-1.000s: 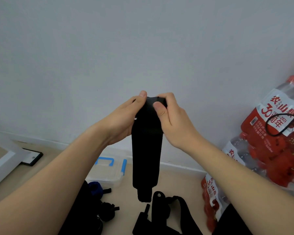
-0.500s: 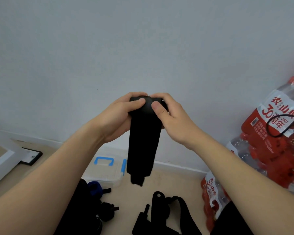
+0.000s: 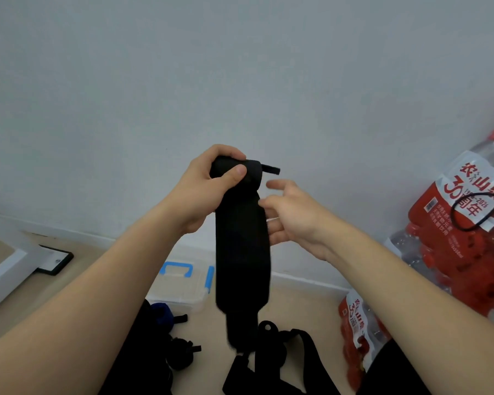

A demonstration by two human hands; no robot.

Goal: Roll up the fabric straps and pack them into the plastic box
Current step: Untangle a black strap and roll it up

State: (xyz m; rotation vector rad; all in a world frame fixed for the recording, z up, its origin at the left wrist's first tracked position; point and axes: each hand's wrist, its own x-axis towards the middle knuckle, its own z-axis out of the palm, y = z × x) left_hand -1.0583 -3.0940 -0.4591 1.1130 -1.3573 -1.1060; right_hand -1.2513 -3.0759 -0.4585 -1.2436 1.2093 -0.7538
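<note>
A black fabric strap (image 3: 241,252) hangs down in front of the wall, its top end rolled into a small coil. My left hand (image 3: 208,189) grips that coil, thumb across its front. My right hand (image 3: 291,215) is beside the hanging part, fingers loosely spread, fingertips touching the strap's right edge. A clear plastic box (image 3: 180,286) with blue latches sits on the floor below, lid on. More black straps (image 3: 271,363) lie on the floor at the bottom, with a blue roll (image 3: 161,312) and small black rolls (image 3: 180,352) near the box.
Red shrink-wrapped packs of water bottles (image 3: 462,232) stand at the right against the wall. A white frame (image 3: 9,266) and a small black plate (image 3: 54,259) lie at the left. The floor is beige.
My right hand has let go of the coil and dropped to the strap's side. My left hand alone holds the coil. The strap's loose tail hangs lower than half a second ago.
</note>
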